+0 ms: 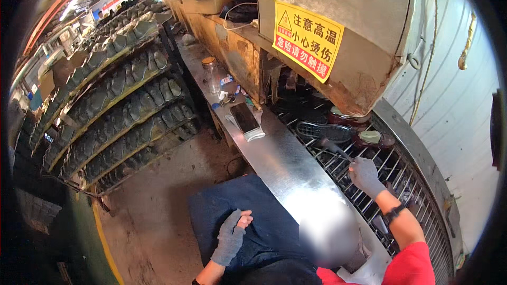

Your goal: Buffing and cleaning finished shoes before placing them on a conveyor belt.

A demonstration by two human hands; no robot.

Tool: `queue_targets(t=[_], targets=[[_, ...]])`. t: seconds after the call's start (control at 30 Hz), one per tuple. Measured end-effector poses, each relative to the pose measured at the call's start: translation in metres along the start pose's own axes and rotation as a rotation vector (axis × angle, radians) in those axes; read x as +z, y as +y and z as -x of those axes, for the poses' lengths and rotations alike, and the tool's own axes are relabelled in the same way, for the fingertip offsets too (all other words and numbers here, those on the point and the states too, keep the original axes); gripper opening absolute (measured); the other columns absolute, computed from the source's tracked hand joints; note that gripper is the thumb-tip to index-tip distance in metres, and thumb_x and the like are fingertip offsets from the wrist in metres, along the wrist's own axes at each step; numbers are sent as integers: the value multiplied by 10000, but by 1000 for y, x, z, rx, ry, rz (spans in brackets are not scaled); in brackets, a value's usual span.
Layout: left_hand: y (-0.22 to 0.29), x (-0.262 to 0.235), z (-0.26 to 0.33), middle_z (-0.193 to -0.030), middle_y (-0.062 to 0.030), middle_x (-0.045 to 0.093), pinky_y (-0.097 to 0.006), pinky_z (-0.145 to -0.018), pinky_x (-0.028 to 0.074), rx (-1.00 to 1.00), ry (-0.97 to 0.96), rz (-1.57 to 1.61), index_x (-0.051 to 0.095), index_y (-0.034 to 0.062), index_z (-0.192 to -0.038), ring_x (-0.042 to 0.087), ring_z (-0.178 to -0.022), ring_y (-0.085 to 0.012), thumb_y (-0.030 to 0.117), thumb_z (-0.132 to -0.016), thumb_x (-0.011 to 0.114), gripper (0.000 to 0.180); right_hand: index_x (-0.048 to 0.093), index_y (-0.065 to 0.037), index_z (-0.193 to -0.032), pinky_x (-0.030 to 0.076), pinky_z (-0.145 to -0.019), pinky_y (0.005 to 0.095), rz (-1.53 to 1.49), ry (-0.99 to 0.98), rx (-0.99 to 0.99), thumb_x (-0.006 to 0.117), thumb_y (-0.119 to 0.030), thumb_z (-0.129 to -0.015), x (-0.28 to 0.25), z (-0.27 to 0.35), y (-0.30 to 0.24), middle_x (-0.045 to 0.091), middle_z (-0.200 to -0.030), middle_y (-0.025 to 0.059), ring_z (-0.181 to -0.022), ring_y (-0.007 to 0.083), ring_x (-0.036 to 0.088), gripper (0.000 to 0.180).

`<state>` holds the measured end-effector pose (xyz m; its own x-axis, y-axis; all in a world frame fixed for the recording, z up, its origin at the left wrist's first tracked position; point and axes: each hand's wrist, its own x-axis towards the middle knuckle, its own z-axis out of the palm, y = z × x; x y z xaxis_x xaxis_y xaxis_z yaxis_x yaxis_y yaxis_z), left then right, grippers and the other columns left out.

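My right hand (366, 177), in a grey fingerless glove, is closed round the handle of a dark brush (338, 150). The brush's blurred head is close to a black shoe sole (316, 133) lying on the metal bars (406, 179); I cannot tell whether they touch. Beside it sits a dark red piece (383, 141) with a pale green patch, and a similar red piece (349, 118) lies farther back. My left hand (229, 238), gloved the same way, rests on my dark-clothed lap with its fingers loosely bent and nothing in it.
A metal ledge (280, 166) carries a phone (244, 118) on a white cloth and a glass jar (210, 76). Over the bars hangs a metal hood (364, 21) with a yellow warning sign (308, 41). At left stands a rack (119, 103) with several rows of dark shoe-shaped pieces.
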<state>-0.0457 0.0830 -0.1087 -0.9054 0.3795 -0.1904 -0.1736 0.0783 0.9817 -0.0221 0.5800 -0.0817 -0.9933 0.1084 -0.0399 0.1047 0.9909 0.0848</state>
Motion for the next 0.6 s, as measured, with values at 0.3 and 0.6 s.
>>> queue_targets(t=[0.3, 0.6], targets=[[63, 77, -42, -1220, -136, 726, -377, -1045, 532, 406, -382, -205, 555, -19, -1434, 696, -1147, -226, 224, -1026, 651, 485, 637, 25, -1289, 593, -749, 301, -1856, -534, 108, 545, -554, -1071, -121, -29, -133, 765, -923, 142, -818, 217, 761, 626], [-19, 12, 13, -1110, -55, 735, -316, -907, 552, -556, 100, 131, 620, -21, -1343, 686, -963, -154, 410, -1062, 641, 516, 637, -188, -1363, 525, -951, 391, -2264, -69, 608, 690, -575, -979, 102, -39, 171, 675, -1139, 45, -1074, 249, 637, 548]])
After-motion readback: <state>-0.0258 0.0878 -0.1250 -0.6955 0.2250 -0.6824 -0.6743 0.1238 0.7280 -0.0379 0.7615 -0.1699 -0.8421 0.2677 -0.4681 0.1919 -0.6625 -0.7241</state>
